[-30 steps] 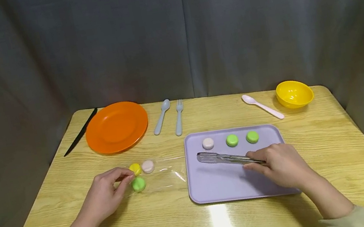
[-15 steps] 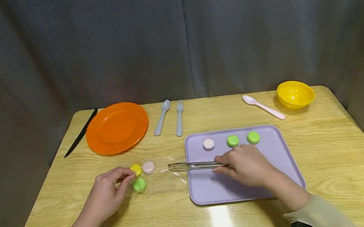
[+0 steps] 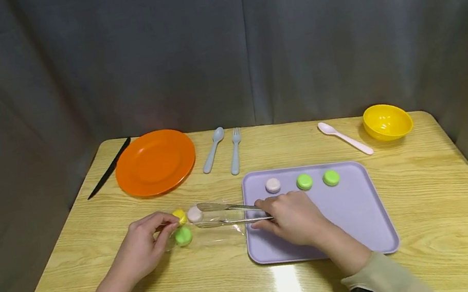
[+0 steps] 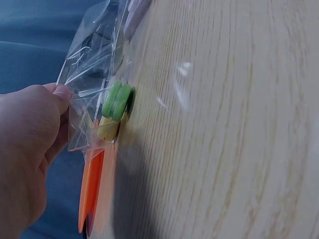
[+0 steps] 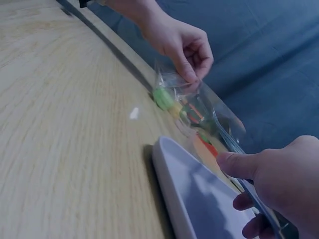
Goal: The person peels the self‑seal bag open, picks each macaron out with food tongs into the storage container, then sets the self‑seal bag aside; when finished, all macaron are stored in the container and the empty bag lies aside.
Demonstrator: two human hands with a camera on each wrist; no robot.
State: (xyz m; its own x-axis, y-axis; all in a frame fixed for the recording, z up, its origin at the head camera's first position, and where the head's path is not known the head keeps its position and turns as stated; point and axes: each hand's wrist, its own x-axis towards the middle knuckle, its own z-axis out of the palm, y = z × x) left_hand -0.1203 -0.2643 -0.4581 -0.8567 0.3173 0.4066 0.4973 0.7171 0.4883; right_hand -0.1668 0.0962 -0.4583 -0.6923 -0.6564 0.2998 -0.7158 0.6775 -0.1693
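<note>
My left hand (image 3: 148, 244) pinches the upper edge of a clear plastic bag (image 4: 92, 55) between thumb and fingers. Inside lie a yellow macaron (image 3: 179, 216), a pale pink macaron (image 3: 194, 215) and a green macaron (image 3: 183, 237), grouped at the bag's left end. My right hand (image 3: 296, 218) grips metal tongs (image 3: 221, 206) above the left side of the lilac tray (image 3: 323, 253). The tongs' two arms stand apart and reach left over the bag, their tips near the pale pink macaron. In the head view nothing shows between the tips; whether they are inside the bag I cannot tell.
On the tray's far side sit a pale pink macaron (image 3: 273, 185) and two green macarons (image 3: 304, 181). Behind are a black knife (image 3: 108, 169), orange plate (image 3: 155, 162), grey spoon (image 3: 213, 150), grey fork (image 3: 235, 151), pink spoon (image 3: 345, 138) and yellow bowl (image 3: 387, 122).
My right hand has moved left with the tongs, from over the tray to the bag. The tongs' arms, close together before, are now spread. My left hand keeps its pinch on the bag.
</note>
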